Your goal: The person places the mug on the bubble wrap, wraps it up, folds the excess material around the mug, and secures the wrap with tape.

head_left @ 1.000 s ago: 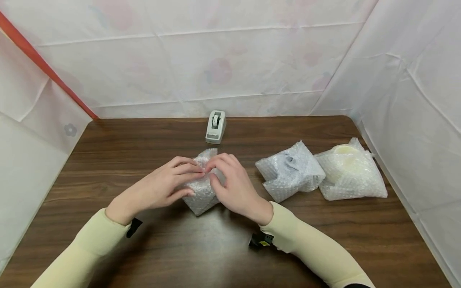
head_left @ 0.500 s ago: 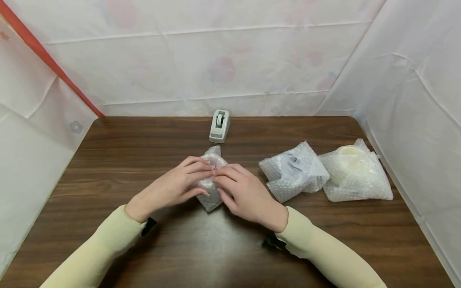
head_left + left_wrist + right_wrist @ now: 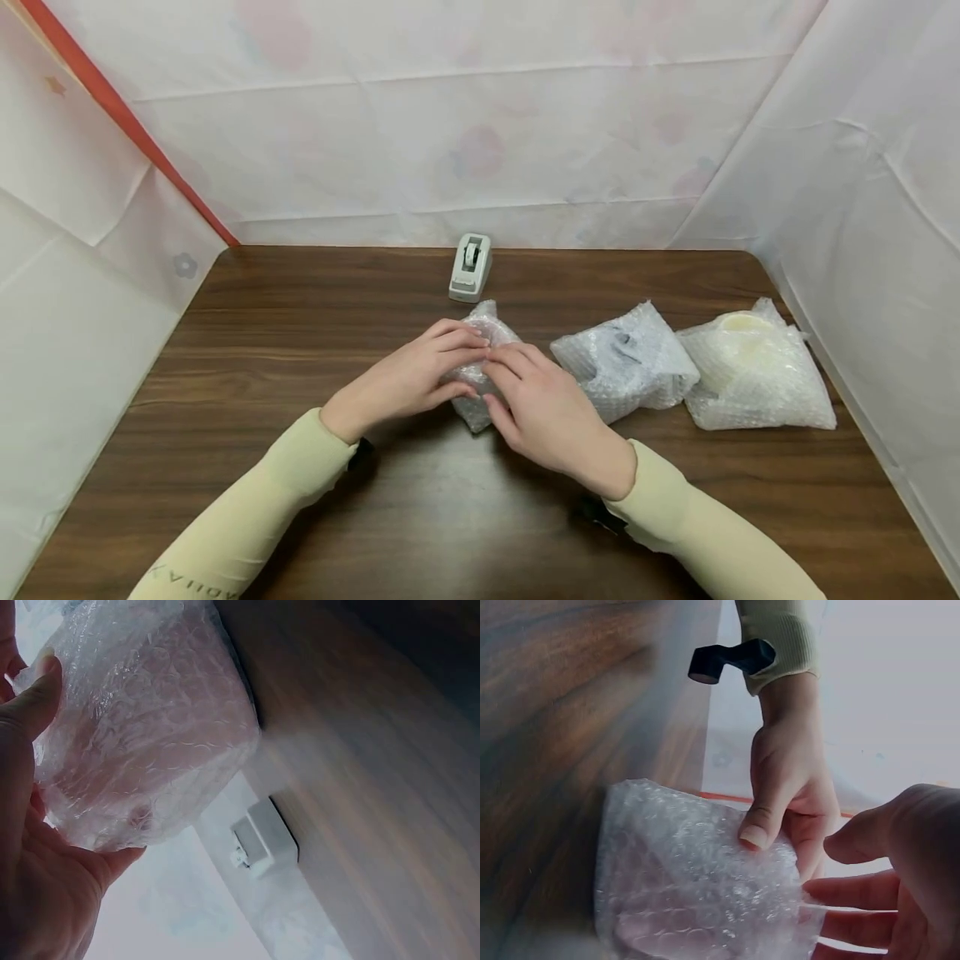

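Note:
A bubble-wrapped package (image 3: pixel 498 328) stands near the middle of the table, with something pinkish showing through its wrap (image 3: pixel 157 712) in the left wrist view. My left hand (image 3: pixel 411 375) holds it from the left, the thumb on the near face and the fingers over the top. From the other side my right hand (image 3: pixel 551 410) touches the top edge of the wrap with its fingertips. In the right wrist view the right thumb (image 3: pixel 855 838) is apart from the bubble wrap (image 3: pixel 690 877). The fingers of both hands meet above the package and hide part of its top.
Behind the package stands a white tape dispenser (image 3: pixel 470 268). To the right lie two more bubble-wrapped bundles, one with a greyish thing (image 3: pixel 630 358) inside and one with a pale yellow round thing (image 3: pixel 753 367). White patterned sheets (image 3: pixel 420 150) hang around the brown wooden table (image 3: pixel 300 333).
The whole scene has shifted right in the head view. Both hands have stayed on the package, which has come nearer to the greyish bundle. The right fingers lie flatter over its top.

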`<state>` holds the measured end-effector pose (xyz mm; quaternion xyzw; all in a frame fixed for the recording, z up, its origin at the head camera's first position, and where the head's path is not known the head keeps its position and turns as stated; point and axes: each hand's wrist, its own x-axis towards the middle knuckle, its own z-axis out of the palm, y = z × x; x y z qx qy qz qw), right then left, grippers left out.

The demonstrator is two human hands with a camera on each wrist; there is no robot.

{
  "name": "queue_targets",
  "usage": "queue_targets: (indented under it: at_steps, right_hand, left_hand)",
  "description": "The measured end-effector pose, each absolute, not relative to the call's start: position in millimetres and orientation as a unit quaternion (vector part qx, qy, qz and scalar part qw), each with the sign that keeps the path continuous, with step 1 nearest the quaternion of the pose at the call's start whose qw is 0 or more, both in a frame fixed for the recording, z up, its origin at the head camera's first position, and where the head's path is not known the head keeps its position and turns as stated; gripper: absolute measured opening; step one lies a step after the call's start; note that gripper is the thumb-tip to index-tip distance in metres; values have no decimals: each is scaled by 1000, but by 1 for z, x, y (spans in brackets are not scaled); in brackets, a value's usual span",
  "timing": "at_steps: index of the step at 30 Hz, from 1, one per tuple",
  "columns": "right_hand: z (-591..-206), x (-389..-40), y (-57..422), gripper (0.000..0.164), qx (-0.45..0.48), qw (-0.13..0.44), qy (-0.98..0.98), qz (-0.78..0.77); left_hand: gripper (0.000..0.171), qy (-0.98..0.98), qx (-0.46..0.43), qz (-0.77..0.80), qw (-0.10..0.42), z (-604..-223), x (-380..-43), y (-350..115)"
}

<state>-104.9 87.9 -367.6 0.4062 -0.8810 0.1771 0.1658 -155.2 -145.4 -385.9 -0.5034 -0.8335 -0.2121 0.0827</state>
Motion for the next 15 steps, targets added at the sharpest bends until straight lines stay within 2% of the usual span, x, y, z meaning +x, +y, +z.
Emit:
queue_targets:
  at_steps: [8, 15]
  right_hand:
    - [-366, -106, 96, 26, 412, 176, -875, 186]
    - [-356, -101, 114, 22, 421, 181, -857, 235]
  left_hand:
    - [42, -840, -489, -221, 84, -391, -161, -127]
    - [52, -851, -468, -216, 99, -383, -155, -126]
